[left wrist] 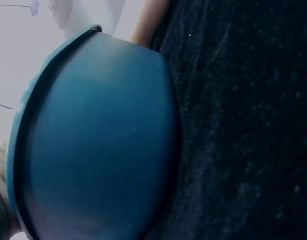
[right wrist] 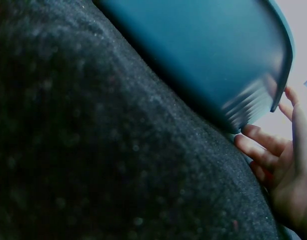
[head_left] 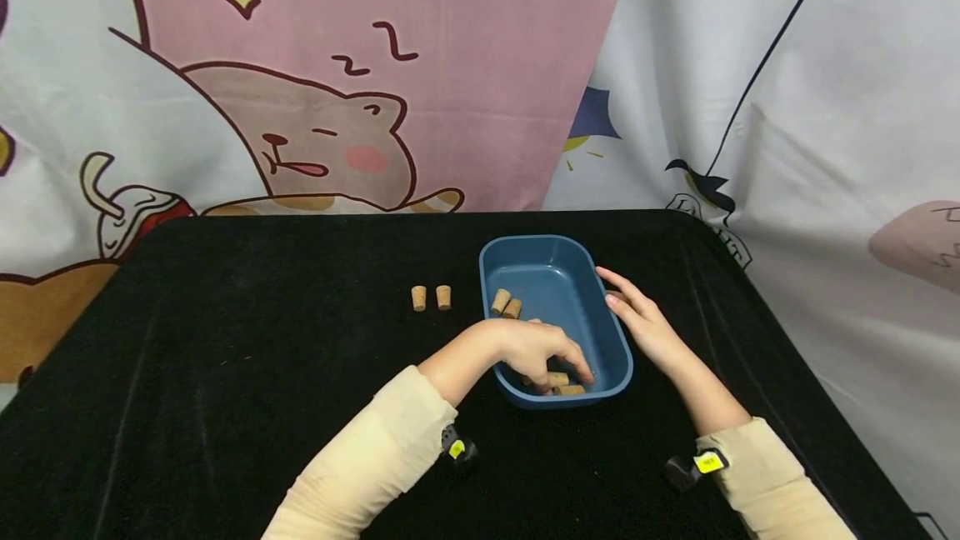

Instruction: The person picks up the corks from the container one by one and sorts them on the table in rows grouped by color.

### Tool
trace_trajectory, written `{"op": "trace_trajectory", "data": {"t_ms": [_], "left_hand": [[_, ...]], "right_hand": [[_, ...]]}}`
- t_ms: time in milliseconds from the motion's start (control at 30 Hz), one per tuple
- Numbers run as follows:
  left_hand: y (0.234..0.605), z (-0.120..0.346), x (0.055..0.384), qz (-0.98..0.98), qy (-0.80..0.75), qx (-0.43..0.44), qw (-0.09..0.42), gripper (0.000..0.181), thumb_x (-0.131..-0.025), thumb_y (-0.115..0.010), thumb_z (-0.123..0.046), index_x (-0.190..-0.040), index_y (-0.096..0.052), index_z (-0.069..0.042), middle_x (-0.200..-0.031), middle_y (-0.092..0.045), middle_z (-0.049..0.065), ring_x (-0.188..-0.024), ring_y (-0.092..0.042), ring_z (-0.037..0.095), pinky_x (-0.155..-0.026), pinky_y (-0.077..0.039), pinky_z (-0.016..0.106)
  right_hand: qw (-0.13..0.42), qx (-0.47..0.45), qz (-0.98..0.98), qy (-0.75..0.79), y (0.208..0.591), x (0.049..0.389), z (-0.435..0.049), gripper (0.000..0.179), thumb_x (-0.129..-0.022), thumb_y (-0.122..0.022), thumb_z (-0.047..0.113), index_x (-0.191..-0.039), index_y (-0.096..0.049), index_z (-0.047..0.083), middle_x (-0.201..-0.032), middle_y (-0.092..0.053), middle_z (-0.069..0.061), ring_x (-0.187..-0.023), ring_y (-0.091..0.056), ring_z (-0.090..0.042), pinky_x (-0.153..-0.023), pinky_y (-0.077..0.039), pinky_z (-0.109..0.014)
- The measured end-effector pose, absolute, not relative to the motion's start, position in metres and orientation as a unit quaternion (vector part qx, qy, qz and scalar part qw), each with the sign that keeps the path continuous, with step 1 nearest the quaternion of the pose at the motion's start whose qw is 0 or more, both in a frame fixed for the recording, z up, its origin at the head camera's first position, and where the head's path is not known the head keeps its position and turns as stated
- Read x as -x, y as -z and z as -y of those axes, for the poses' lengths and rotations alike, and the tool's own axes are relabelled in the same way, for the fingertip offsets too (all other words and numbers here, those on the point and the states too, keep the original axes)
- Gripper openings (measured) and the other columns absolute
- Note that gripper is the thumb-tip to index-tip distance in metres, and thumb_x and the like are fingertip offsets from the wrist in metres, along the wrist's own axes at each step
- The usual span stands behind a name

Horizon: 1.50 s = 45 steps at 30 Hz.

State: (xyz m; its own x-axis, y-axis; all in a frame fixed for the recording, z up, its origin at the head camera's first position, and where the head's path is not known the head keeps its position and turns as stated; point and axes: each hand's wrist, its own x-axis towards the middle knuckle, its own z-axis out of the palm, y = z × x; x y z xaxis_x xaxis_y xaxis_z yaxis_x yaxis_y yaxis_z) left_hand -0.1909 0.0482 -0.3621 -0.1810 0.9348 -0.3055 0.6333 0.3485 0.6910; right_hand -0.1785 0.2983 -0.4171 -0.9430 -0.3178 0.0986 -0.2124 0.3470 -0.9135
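Observation:
A blue rectangular basin (head_left: 555, 261) stands on the black cloth. My left hand (head_left: 536, 350) reaches down over its near-left rim, fingers spread around corks (head_left: 568, 390) at the near end. Part of these corks is hidden under the hand. Two more corks (head_left: 501, 300) lie inside by the left wall. In the left wrist view the basin's outer wall (left wrist: 103, 135) blocks sight of that hand's fingers. My right hand (head_left: 641, 319) touches the right side of the basin with extended fingers; in the right wrist view these fingers (right wrist: 266, 145) rest by its wall.
Two corks (head_left: 431, 298) stand upright on the black cloth (head_left: 247, 373), left of the basin. Behind the table hangs a printed curtain (head_left: 487, 90) with cartoon drawings.

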Motion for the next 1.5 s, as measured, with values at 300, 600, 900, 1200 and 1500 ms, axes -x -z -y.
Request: {"op": "trace_trajectory", "data": {"t_ms": [300, 600, 900, 1200, 1500], "left_hand": [[0.370, -0.057, 0.190, -0.720, -0.210, -0.562, 0.349, 0.047, -0.084, -0.067, -0.001, -0.125, -0.061, -0.022, -0.124, -0.055, -0.016, -0.114, -0.046, 0.001, -0.100, -0.030, 0.028], [0.383, -0.063, 0.197, -0.732, -0.190, -0.560, 0.337, 0.041, -0.083, -0.069, -0.005, -0.118, -0.065, -0.027, -0.121, -0.056, -0.020, -0.113, -0.047, 0.000, -0.100, -0.030, 0.028], [0.369, -0.057, 0.193, -0.731, -0.227, -0.564, 0.311, 0.036, -0.083, -0.071, -0.008, -0.117, -0.066, -0.021, -0.114, -0.057, -0.016, -0.106, -0.050, 0.001, -0.091, -0.036, 0.020], [0.366, -0.054, 0.192, -0.735, -0.254, -0.562, 0.280, 0.037, -0.083, -0.072, -0.011, -0.119, -0.065, -0.018, -0.115, -0.057, -0.014, -0.104, -0.049, 0.003, -0.087, -0.038, 0.019], [0.362, -0.050, 0.193, -0.736, -0.302, -0.564, 0.218, 0.038, -0.083, -0.075, -0.014, -0.120, -0.065, -0.012, -0.115, -0.059, -0.008, -0.105, -0.052, 0.006, -0.089, -0.040, 0.021]], "right_hand": [[0.053, 0.155, -0.816, 0.554, 0.417, 0.180, -0.297, 0.052, -0.105, -0.036, 0.027, -0.152, -0.022, 0.015, -0.139, -0.040, -0.029, -0.118, -0.046, -0.046, -0.085, -0.048, -0.046], [0.042, 0.166, -0.817, 0.550, 0.417, 0.181, -0.297, 0.050, -0.105, -0.036, 0.025, -0.152, -0.023, 0.013, -0.138, -0.041, -0.028, -0.113, -0.053, -0.028, -0.083, -0.050, -0.038], [0.035, 0.166, -0.821, 0.546, 0.417, 0.181, -0.297, 0.050, -0.105, -0.036, 0.025, -0.152, -0.025, 0.013, -0.138, -0.043, -0.027, -0.114, -0.052, -0.030, -0.083, -0.049, -0.035], [0.039, 0.163, -0.823, 0.542, 0.418, 0.181, -0.297, 0.050, -0.105, -0.036, 0.025, -0.152, -0.024, 0.013, -0.140, -0.040, -0.026, -0.118, -0.047, -0.042, -0.086, -0.047, -0.040], [0.039, 0.164, -0.825, 0.540, 0.419, 0.179, -0.299, 0.050, -0.105, -0.036, 0.025, -0.152, -0.023, 0.014, -0.139, -0.041, -0.027, -0.118, -0.047, -0.043, -0.088, -0.045, -0.046]]}}
